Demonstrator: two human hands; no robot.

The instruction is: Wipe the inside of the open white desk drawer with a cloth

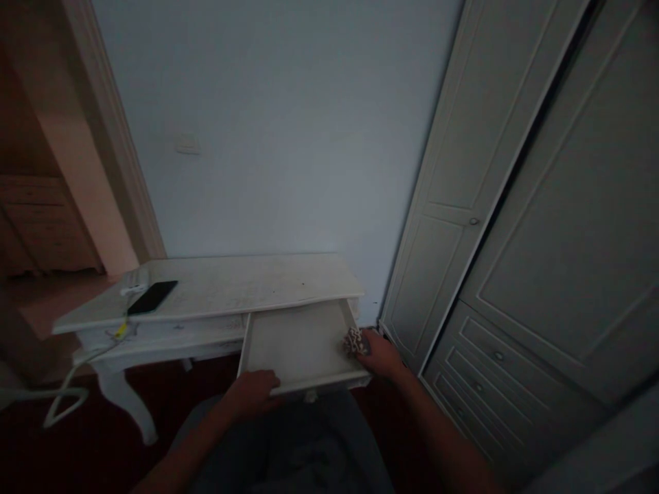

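Observation:
A white drawer [298, 343] is pulled out from a white console table [257, 274]. My left hand [255, 391] is closed on the drawer's front left corner, fingers over the rim. At the drawer's right side, my right hand [382, 353] grips a crumpled patterned cloth [355, 341], dark with light markings. The cloth lies against the right side wall of the drawer. A small knob [309, 396] sits on the middle of the drawer front, close above my lap.
A phone [153, 298] lies on the table's left end beside a white object [134, 280] and a cable [77, 370]. To the right stands a tall white wardrobe [447, 206] with drawers [478, 363]. A doorway opens at the left, with a cabinet [46, 219] beyond.

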